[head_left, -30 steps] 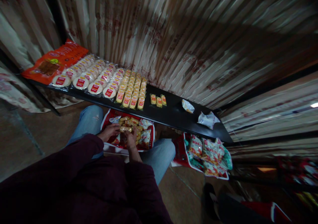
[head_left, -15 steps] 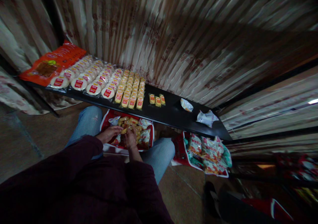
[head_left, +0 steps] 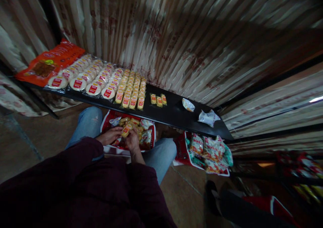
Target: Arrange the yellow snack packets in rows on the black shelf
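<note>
Over a red box between my knees, both my hands are at a small yellow wrapped snack with a red label. My left hand has its fingers closed at the packet's left side. From the right, my right hand grips the same packet. More yellow wrapped snacks lie in the box under my hands, along with white and red snack bags. Neat rows of similar yellow snacks stand on the black shelf ahead, and three yellow snacks lie apart to their right.
Round white packaged snacks and an orange bag fill the shelf's left. Two crumpled white bags lie on its right. Another box of snack bags stands right of my knee. A person's dark-clothed leg shows lower right.
The yellow snack packet has come up above the others in the box, between my hands. My right hand has turned slightly around it. The view has shifted a little.
</note>
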Demonstrator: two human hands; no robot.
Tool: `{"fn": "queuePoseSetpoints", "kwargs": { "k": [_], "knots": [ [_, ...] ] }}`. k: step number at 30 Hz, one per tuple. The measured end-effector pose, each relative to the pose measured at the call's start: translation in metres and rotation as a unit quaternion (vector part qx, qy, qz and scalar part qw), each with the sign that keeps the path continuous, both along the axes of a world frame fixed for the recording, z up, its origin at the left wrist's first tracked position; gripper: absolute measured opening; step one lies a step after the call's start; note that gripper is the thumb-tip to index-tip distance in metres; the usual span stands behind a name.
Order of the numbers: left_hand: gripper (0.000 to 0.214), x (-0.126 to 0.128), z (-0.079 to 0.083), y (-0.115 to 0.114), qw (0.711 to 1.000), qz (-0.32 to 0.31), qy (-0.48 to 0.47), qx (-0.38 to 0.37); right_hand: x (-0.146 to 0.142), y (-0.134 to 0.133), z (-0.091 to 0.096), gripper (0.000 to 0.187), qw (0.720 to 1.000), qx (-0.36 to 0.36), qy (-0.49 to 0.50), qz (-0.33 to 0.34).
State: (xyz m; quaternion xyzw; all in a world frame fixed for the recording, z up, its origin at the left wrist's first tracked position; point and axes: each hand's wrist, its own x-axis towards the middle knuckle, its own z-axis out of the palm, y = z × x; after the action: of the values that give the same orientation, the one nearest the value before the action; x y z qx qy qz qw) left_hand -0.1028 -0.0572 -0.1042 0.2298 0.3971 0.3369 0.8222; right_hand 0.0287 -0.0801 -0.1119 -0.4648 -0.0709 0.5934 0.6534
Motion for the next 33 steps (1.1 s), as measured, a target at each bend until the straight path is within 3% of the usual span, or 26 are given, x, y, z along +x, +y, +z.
{"fn": "queuePoseSetpoints", "kwargs": {
  "k": [10,22,33],
  "knots": [
    [0.032,-0.002,0.000,0.002,0.999,0.007,0.022,0.023,-0.002,-0.002,0.007,0.028,0.999,-0.031,0.002,0.024],
    [0.035,-0.003,0.001,0.001,0.997,0.028,0.055,0.037,-0.004,-0.002,0.002,0.025,0.998,-0.053,-0.019,0.003],
    [0.036,-0.002,0.003,0.001,0.997,0.014,0.070,0.034,0.000,-0.003,-0.004,0.024,0.997,-0.036,-0.047,0.041]
  ]
}}
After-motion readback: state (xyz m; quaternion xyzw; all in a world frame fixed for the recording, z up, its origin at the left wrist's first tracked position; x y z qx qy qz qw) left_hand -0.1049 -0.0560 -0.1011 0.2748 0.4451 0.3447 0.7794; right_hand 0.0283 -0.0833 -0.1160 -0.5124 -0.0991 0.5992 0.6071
